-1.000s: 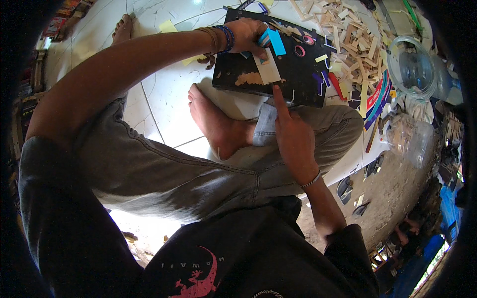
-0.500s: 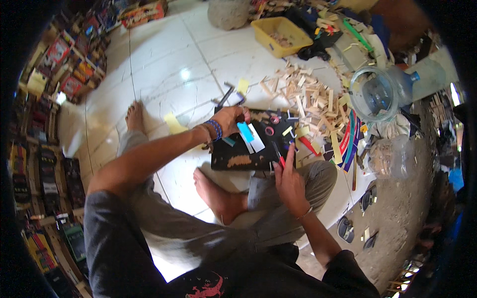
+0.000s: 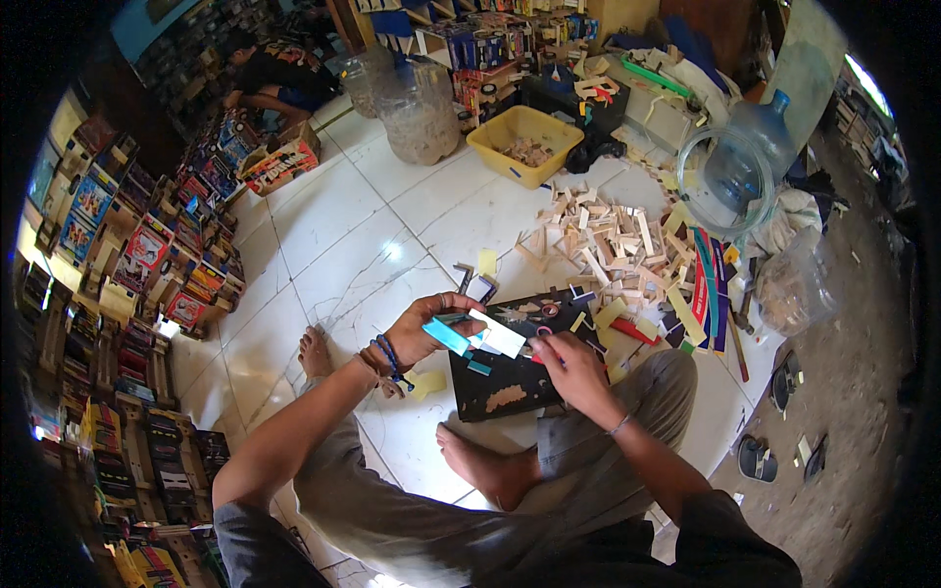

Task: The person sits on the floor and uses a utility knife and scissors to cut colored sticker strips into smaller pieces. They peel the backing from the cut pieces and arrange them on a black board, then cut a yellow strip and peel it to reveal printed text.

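My left hand [image 3: 438,331] is closed on a piece of card, its fingers pinching the upper edge. That card has a bright blue part [image 3: 447,337] and a white part [image 3: 502,336]. Close by on the right, my right hand [image 3: 576,374] grips a slim red-handled tool [image 3: 536,359], whose tip I cannot make out. The tool's end is near the white part; contact is unclear. Both hands are above a black board [image 3: 470,394] lying on the floor. On the board are a pink ring-shaped roll [image 3: 544,331], small strips and a brown patch [image 3: 506,397].
Beyond the board lies a heap of small wooden pieces [image 3: 613,240], with a yellow basin [image 3: 529,176] behind it. A clear water bottle [image 3: 760,147] is at the right. Stacked wooden toy-like vehicles [image 3: 147,250] line the left side. Another person [image 3: 279,78] sits at the far left.
The view has tilted up, bringing more of the far room in. My right hand has brought the red-handled tool closer to the card in my left hand. The white part now lies turned toward the right.
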`<control>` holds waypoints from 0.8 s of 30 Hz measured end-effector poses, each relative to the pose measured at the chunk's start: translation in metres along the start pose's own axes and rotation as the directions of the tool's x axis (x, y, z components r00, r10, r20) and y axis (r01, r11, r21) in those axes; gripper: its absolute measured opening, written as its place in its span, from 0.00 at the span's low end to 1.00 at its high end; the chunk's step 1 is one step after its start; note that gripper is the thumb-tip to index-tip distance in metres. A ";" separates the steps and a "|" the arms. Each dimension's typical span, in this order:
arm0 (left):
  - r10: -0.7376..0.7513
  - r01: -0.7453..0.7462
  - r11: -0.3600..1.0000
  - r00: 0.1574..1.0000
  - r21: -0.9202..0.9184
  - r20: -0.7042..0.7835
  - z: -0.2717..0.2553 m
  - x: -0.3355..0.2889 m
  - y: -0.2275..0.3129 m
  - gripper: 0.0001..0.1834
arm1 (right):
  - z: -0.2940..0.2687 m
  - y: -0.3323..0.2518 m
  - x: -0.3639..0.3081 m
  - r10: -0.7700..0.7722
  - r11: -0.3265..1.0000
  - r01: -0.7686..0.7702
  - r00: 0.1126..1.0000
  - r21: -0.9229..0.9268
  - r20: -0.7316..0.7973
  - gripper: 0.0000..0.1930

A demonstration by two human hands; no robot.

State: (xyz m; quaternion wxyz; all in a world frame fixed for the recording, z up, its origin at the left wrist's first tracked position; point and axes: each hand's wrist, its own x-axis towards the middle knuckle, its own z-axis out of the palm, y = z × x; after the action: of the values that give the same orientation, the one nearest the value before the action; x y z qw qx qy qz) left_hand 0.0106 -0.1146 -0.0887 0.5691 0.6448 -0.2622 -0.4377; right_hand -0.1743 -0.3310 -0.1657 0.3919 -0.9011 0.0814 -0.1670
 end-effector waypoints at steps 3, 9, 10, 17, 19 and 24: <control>-0.008 0.008 0.999 1.000 -0.039 -0.006 0.005 -0.008 0.001 0.21 | -0.007 -0.020 0.008 0.152 0.803 -0.224 0.973 0.552 0.173 0.20; -0.012 0.012 0.996 1.000 -0.088 0.004 0.012 -0.014 -0.007 0.20 | -0.002 -0.042 0.011 0.238 0.711 -0.344 0.938 0.613 0.251 0.17; -0.023 0.024 0.998 1.000 -0.066 0.006 0.011 -0.014 -0.007 0.20 | -0.001 -0.042 0.012 0.280 0.696 -0.386 0.923 0.605 0.265 0.16; 0.103 -0.094 0.993 0.986 -0.074 0.128 0.002 -0.015 -0.016 0.20 | 0.003 -0.035 0.006 0.282 0.725 -0.403 0.913 0.558 0.294 0.15; 0.083 -0.072 0.994 0.987 -0.087 0.137 0.000 -0.014 -0.019 0.20 | 0.004 -0.033 0.005 0.257 0.719 -0.388 0.919 0.576 0.299 0.15; 0.017 -0.022 0.997 0.997 -0.067 -0.074 -0.028 -0.020 -0.016 0.22 | -0.007 -0.017 0.006 0.220 0.969 -0.228 0.971 0.093 0.092 0.11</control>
State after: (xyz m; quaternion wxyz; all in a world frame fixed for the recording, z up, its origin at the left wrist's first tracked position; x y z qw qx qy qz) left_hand 0.0231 -0.0806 -0.0996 0.6043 0.6380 -0.2324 -0.4167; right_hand -0.1711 -0.3253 -0.1475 0.4571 -0.8707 0.1581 -0.0890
